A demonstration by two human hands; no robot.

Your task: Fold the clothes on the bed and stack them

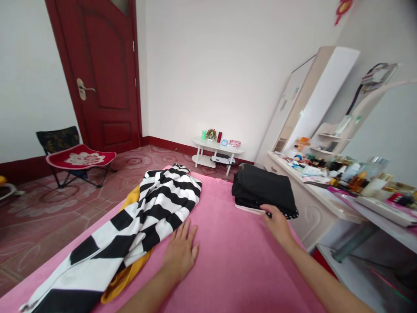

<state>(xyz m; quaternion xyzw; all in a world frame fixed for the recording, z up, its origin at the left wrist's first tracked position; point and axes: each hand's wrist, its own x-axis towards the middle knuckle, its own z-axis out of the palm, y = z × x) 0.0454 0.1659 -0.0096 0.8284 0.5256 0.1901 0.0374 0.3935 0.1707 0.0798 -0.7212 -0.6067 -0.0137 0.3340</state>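
Observation:
My left hand (180, 251) lies flat and open on the pink bed cover (224, 261), its fingers stretched out beside a black-and-white striped garment (146, 213). A yellow cloth (125, 276) shows under the stripes. My right hand (276, 221) reaches to the near edge of a folded stack of black clothes (263, 189) at the bed's right side. Its fingers touch the stack's bottom edge, and whether they grip it is unclear.
A cluttered white dressing table (325, 195) with bottles and a mirror stands to the right of the bed. A small white side table (216, 150) is by the far wall. A folding chair with a red seat (76, 158) sits near the dark red door (100, 74).

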